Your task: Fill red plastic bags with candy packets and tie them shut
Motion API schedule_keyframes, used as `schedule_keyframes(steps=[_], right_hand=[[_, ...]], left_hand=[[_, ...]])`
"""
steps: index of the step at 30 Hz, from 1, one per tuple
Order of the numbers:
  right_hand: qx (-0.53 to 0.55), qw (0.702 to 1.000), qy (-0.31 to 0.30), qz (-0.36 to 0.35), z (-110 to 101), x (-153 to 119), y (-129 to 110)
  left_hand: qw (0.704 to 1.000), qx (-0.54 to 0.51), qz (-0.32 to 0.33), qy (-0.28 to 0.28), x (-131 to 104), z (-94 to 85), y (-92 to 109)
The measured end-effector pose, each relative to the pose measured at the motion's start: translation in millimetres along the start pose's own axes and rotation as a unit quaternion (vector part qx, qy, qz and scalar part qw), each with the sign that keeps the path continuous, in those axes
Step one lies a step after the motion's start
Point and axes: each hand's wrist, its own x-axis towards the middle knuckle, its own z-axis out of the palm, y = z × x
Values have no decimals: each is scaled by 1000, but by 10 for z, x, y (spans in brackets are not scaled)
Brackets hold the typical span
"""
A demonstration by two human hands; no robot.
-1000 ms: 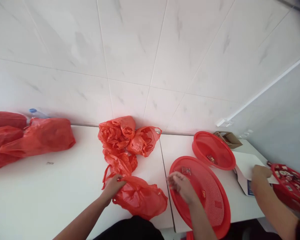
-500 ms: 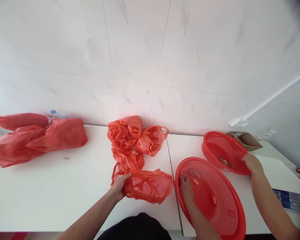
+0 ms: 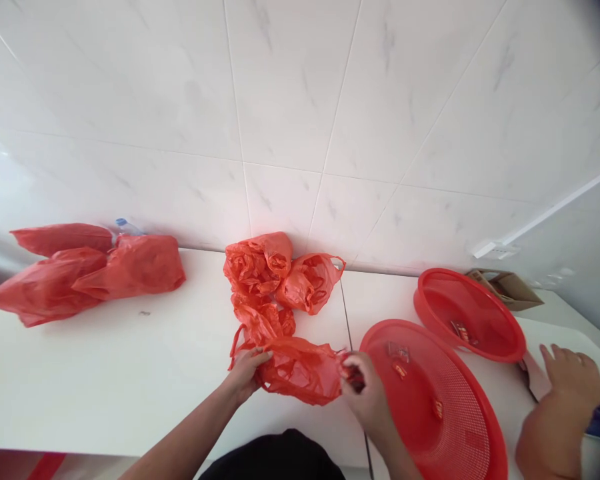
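My left hand (image 3: pixel 250 375) grips the left end of a thin red plastic bag (image 3: pixel 305 373), which lies stretched sideways over the front of the table. At the bag's right end my right hand (image 3: pixel 363 387) is closed round small dark-and-red wrapped packets (image 3: pixel 351 375), partly hidden by the fingers. Right of that hand stands a large red plastic basket (image 3: pixel 473 373) with a mesh side. A clear packet (image 3: pixel 398 351) and two small orange-red packets, one of them lower right (image 3: pixel 438 408), lie inside it.
Crumpled red bags (image 3: pixel 260 267) lie behind my hands; filled red bags (image 3: pixel 130 267) and a bottle (image 3: pixel 129 227) stand left. A smaller red basket (image 3: pixel 505 320), a cardboard box (image 3: pixel 515 293) and another person's hand (image 3: pixel 575 377) are on the right. A tiled wall (image 3: pixel 290 100) rises behind.
My right hand has come out of the large basket with packets and moved left to the bag's end. The other person's hand has left the smaller basket's rim, moving right and down.
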Motion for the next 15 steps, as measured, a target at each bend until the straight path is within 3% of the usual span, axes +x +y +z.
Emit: schedule_keyframes(steps=[2, 3, 6, 8, 10, 12, 15], right_hand=[[36, 990, -134, -9, 292, -81, -123], [38, 986, -164, -7, 434, -84, -135], [-14, 991, -136, 13, 744, 27, -56], [-45, 995, -89, 15, 790, 131, 2], [-40, 996, -74, 13, 673, 209, 33], [-32, 998, -32, 43, 396, 258, 64], [-48, 981, 148, 115, -227, 308, 185]], left_hand=[[1000, 5, -4, -5, 17, 19, -18], [1000, 9, -7, -8, 18, 32, -26], [999, 24, -12, -18, -3, 70, -45], [999, 31, -11, -22, -26, 85, -46], [999, 35, -8, -24, -40, 88, -37], [999, 40, -9, -20, -39, 76, -26], [999, 48, -10, -11, -25, 49, -17]])
